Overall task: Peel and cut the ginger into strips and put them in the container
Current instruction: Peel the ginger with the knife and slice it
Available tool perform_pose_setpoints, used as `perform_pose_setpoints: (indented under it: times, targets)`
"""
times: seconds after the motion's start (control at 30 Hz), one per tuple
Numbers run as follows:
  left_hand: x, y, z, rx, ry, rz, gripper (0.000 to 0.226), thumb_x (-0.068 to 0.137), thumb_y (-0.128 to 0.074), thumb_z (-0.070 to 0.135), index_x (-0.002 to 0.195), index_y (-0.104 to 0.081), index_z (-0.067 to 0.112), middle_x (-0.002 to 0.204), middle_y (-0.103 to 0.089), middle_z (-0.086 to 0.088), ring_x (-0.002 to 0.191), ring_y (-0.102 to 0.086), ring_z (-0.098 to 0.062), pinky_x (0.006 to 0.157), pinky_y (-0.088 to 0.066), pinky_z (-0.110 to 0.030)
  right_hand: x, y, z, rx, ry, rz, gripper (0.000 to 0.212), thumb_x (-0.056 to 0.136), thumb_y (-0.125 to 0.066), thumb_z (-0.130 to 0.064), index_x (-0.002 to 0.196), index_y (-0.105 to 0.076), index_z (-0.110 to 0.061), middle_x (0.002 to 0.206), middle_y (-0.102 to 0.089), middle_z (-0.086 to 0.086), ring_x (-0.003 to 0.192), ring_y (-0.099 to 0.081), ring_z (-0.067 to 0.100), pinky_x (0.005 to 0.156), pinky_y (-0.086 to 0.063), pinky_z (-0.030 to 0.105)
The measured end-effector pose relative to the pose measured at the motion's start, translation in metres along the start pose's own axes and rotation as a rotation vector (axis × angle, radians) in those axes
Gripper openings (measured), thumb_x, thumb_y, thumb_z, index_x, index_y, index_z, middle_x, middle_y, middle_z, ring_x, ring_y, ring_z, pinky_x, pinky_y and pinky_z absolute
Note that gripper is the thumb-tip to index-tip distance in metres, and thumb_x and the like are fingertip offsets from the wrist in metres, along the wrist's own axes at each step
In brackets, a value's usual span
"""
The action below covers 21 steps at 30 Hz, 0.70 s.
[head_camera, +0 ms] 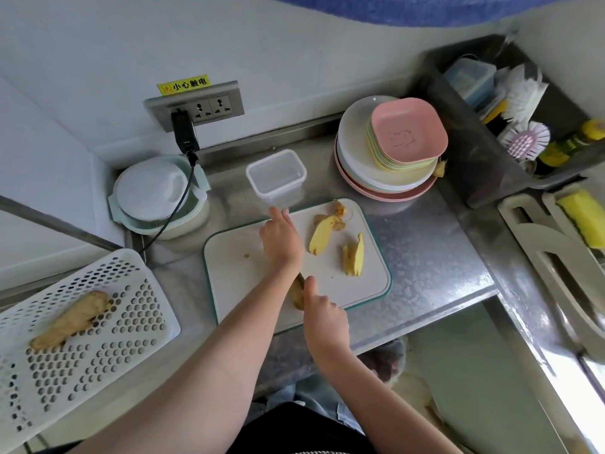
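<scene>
Head view, left to right: an unpeeled ginger root [70, 319] lies in the basket [98, 352]. Left hand [281, 239] reaches over the cutting board [235, 273], forefinger out, holding nothing I can see. Right hand [324, 319] grips a ginger piece [298, 293] (it might slip). Peeled pieces [322, 235] lie beside; the empty container [276, 175] sits beyond; plates [386, 155] crowd the right.

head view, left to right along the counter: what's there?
White perforated basket holding unpeeled ginger → lidded green bowl → clear container → peeled ginger pieces on the cutting board → plate stack → brushes.
</scene>
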State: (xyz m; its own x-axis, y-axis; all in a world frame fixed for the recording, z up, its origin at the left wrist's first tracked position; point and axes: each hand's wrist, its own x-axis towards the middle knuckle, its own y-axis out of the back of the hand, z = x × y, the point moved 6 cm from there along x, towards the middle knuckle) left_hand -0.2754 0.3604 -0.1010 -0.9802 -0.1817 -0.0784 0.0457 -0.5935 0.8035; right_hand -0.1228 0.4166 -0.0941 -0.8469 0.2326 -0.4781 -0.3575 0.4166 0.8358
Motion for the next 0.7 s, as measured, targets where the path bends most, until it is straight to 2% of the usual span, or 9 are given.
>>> perform_pose_setpoints:
  times: [0.07, 0.17, 0.27, 0.37, 0.47, 0.6, 0.7]
  targets:
    - [-0.002, 0.004, -0.001, 0.15, -0.035, 0.064, 0.038, 0.101, -0.03, 0.03, 0.102, -0.054, 0.001, 0.098, -0.062, -0.022, 0.092, -0.056, -0.038, 0.076, -0.044, -0.04, 0.001, -0.002, 0.001, -0.009, 0.004, -0.021, 0.042, 0.086, -0.034, 0.011, 0.12, -0.027, -0.014, 0.091, -0.063, 0.013, 0.065, -0.051, 0.03, 0.06, -0.044, 0.039]
    - [-0.005, 0.001, 0.01, 0.326, -0.196, 0.183, 0.036, 0.096, -0.036, 0.031, 0.087, -0.057, 0.004, 0.088, -0.059, -0.018, 0.085, -0.056, -0.036, 0.082, -0.048, -0.042, 0.005, -0.003, 0.005, -0.005, -0.008, -0.009, 0.042, 0.086, -0.036, 0.009, 0.12, -0.027, -0.014, 0.089, -0.064, 0.012, 0.068, -0.059, 0.032, 0.059, -0.044, 0.039]
    - [-0.001, 0.001, 0.008, 0.354, -0.21, 0.234, 0.034, 0.094, -0.038, 0.03, 0.086, -0.059, 0.005, 0.087, -0.06, -0.019, 0.087, -0.057, -0.038, 0.094, -0.045, -0.052, 0.003, -0.002, 0.002, -0.023, -0.008, -0.021, 0.044, 0.085, -0.036, 0.011, 0.121, -0.028, -0.013, 0.09, -0.065, 0.011, 0.064, -0.054, 0.03, 0.058, -0.043, 0.037]
    - [0.002, -0.005, 0.009, 0.334, -0.209, 0.24, 0.035, 0.094, -0.037, 0.03, 0.085, -0.059, 0.005, 0.088, -0.06, -0.019, 0.089, -0.058, -0.038, 0.098, -0.041, -0.054, 0.006, -0.001, 0.005, -0.014, -0.023, -0.01, 0.046, 0.084, -0.036, 0.012, 0.122, -0.028, -0.013, 0.087, -0.063, 0.01, 0.062, -0.049, 0.029, 0.057, -0.043, 0.037]
    - [0.003, -0.012, 0.008, 0.312, -0.228, 0.24, 0.035, 0.095, -0.036, 0.029, 0.091, -0.059, 0.004, 0.094, -0.059, -0.019, 0.094, -0.057, -0.04, 0.102, -0.036, -0.055, 0.007, -0.001, 0.006, 0.0, -0.033, 0.008, 0.046, 0.085, -0.035, 0.012, 0.121, -0.027, -0.014, 0.082, -0.059, 0.01, 0.061, -0.049, 0.029, 0.057, -0.044, 0.037]
    - [0.008, -0.019, -0.01, 0.276, -0.241, 0.218, 0.039, 0.097, -0.031, 0.031, 0.102, -0.057, 0.002, 0.107, -0.056, -0.023, 0.107, -0.048, -0.041, 0.107, -0.028, -0.057, 0.008, -0.006, 0.001, -0.007, -0.017, -0.026, 0.049, 0.085, -0.035, 0.013, 0.125, -0.026, -0.014, 0.087, -0.062, 0.011, 0.062, -0.048, 0.028, 0.056, -0.041, 0.037]
    - [0.008, -0.025, -0.006, 0.242, -0.299, 0.212, 0.039, 0.098, -0.03, 0.031, 0.112, -0.054, 0.004, 0.116, -0.052, -0.023, 0.113, -0.043, -0.04, 0.109, -0.024, -0.056, 0.012, -0.005, 0.005, 0.009, -0.027, -0.023, 0.048, 0.082, -0.034, 0.013, 0.121, -0.027, -0.014, 0.078, -0.052, 0.009, 0.063, -0.048, 0.029, 0.057, -0.041, 0.037]
